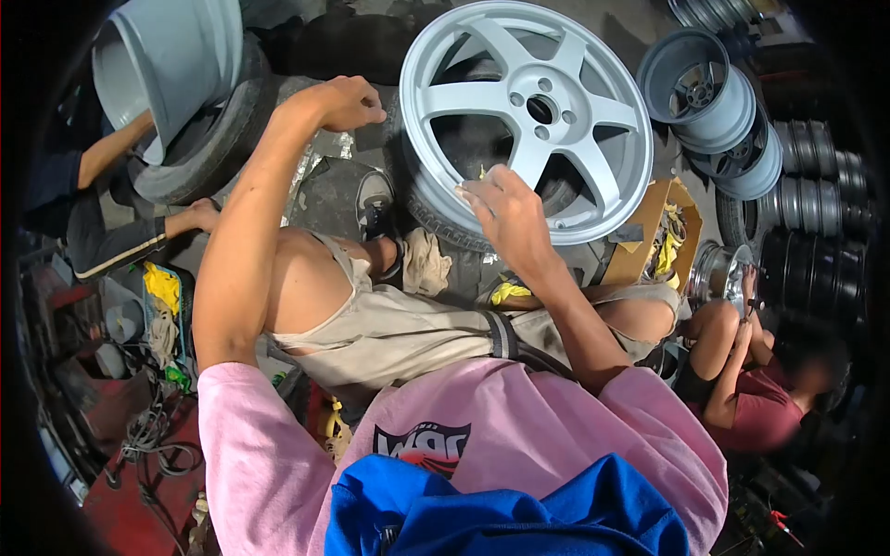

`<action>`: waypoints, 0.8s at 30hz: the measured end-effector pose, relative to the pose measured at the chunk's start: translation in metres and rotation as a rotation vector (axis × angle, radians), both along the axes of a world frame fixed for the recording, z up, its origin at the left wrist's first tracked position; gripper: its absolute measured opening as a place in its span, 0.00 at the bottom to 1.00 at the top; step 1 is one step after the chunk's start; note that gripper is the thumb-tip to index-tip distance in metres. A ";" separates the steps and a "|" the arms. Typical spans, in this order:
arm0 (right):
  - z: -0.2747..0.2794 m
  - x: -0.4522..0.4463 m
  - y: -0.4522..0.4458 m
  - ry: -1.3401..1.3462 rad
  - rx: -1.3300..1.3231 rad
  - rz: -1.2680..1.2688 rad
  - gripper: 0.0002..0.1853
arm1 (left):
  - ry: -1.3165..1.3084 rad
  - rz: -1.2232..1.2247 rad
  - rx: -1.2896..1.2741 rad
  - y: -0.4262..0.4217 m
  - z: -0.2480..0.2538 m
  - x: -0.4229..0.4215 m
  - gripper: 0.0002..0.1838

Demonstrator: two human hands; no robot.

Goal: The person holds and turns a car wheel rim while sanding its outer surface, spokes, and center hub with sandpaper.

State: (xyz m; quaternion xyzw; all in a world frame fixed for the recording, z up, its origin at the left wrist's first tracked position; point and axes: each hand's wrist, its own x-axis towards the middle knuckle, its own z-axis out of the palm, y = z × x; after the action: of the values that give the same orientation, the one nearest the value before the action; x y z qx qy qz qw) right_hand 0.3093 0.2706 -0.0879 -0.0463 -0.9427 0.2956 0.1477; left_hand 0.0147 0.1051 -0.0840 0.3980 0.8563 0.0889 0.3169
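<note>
Ahead of you, the pale blue-grey, six-spoke metal wheel (600, 173) lies face up over a black rubber tire (449, 221). Your right hand (515, 222) is nearer, over its near rim, fingertips drawn together; whether they pinch anything, you cannot tell. Your left hand (341, 102), loosely half-curled and empty, hangs just left of the rim. The open brown cardboard box (652, 206) crowds the wheel's near right side.

We see the gray floor (640, 32) bearing a left tire (211, 153) and a central tire (447, 219) under the wheel (542, 111); near the latter tire, we note an open box (692, 230) and beige cloth (426, 264).
</note>
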 end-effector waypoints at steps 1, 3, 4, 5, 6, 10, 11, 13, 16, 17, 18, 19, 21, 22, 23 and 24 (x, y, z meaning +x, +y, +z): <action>-0.003 0.002 -0.001 0.033 0.017 0.010 0.06 | -0.005 0.000 -0.005 0.003 0.002 0.000 0.21; -0.006 0.000 -0.003 0.067 0.031 0.017 0.06 | -0.009 -0.030 0.003 0.003 -0.001 -0.003 0.21; -0.007 -0.005 -0.003 0.069 0.021 0.009 0.06 | -0.014 -0.049 0.018 0.002 -0.003 -0.005 0.22; -0.007 -0.010 -0.005 0.072 0.012 0.002 0.06 | -0.013 -0.051 0.016 0.004 -0.005 -0.006 0.22; -0.009 -0.023 -0.006 0.074 0.010 0.001 0.06 | -0.002 -0.065 -0.007 0.007 -0.005 -0.006 0.22; -0.028 -0.097 0.003 -0.014 -0.181 -0.068 0.08 | 0.050 -0.101 -0.002 0.019 0.003 0.005 0.22; -0.033 -0.106 0.004 -0.030 -0.260 -0.103 0.09 | 0.054 -0.099 -0.004 0.018 0.005 0.007 0.22; -0.033 -0.086 0.007 -0.034 -0.233 -0.064 0.10 | 0.037 -0.077 0.020 0.018 0.006 0.004 0.22; -0.012 -0.035 0.012 -0.149 -0.259 -0.017 0.11 | 0.007 -0.051 0.013 0.012 -0.003 -0.007 0.22; -0.004 -0.025 0.012 -0.198 -0.241 -0.029 0.11 | -0.001 -0.046 0.014 0.011 -0.008 -0.010 0.22; 0.000 -0.020 0.013 -0.245 -0.223 -0.046 0.11 | 0.021 -0.064 -0.024 0.013 -0.013 -0.013 0.22; -0.004 -0.029 0.009 -0.238 -0.234 -0.078 0.10 | 0.048 -0.086 -0.061 0.015 -0.012 -0.012 0.22; -0.030 -0.068 0.004 -0.046 -0.172 -0.086 0.11 | 0.045 -0.095 -0.069 0.023 -0.008 -0.006 0.22; -0.028 -0.095 0.000 -0.165 -0.273 -0.162 0.11 | 0.039 -0.101 -0.078 0.026 -0.003 -0.002 0.22; -0.025 -0.114 -0.001 -0.155 -0.343 -0.200 0.13 | 0.046 -0.097 -0.081 0.028 0.003 0.002 0.22; -0.025 -0.124 -0.002 -0.151 -0.346 -0.196 0.13 | 0.019 -0.055 -0.085 0.029 0.008 0.007 0.22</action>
State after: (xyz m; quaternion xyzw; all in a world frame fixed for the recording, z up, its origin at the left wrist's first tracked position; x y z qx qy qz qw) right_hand 0.1856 0.2688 -0.1131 -0.1843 -0.8772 0.4332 0.0945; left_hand 0.0216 0.1342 -0.0759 0.4084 0.8509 0.0401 0.3279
